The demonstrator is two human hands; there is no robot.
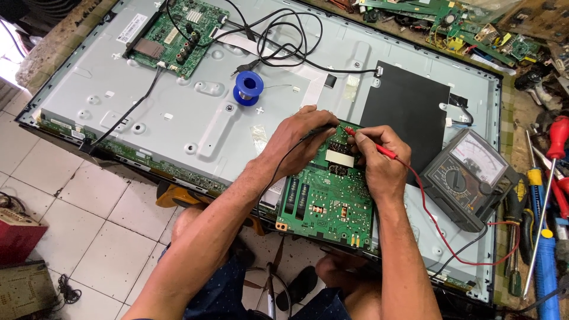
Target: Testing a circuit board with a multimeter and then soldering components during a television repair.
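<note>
Both forearms reach forward over a green rectangular circuit board (328,201). Left hand (299,142), fingers pinched shut on a thin black probe (317,131). Right hand (379,160) pinches a red probe (373,146), long axis running left-right, tip pointing left onto the board's upper end. Board lies on a grey metal television back panel (195,112). Grey analogue multimeter (465,178) just right; white tiled floor (89,219) below.

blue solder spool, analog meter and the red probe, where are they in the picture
blue solder spool (247,87), head view, on its top flange
analog meter (467,178), head view, on its dial knob
red probe (384,152), head view, on its handle by the right hand's fingers
</note>
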